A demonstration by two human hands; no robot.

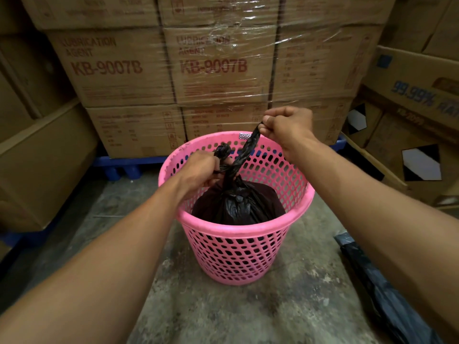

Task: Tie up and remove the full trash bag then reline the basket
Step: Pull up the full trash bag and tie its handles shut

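- Watching the head view, I have the pink basket (238, 228) standing upright on the concrete floor (223, 314), right in the middle of my feed.
- Down inside the basket sits the black trash bag (238, 207). It bulges, its top sits below the rim, and its neck is gathered into a tight bunch at the centre.
- Two twisted tails come up out of that neck and cross each other just above it.
- The left hand (198, 170) is over the basket's left rim. Its fingers are curled tight round the shorter tail (222, 150), and the knobbly end pokes up past the knuckles.
- The right hand (289, 124) is up higher, above the basket's far rim and off to the right. Thumb and curled fingers pinch the end of the longer tail (248, 147), which runs taut on a slant down to the neck.
- On the floor to the right of the basket I can see a dark plastic bag (372, 281) lying flat, partly hidden behind the person's right forearm.
- Behind the basket is a stack of cardboard boxes (119, 68) with red print reading KB-9007B. Some are bound in clear film (223, 45), and the stack sits on a blue pallet (129, 162).
- More boxes close in on the basket's left and right.
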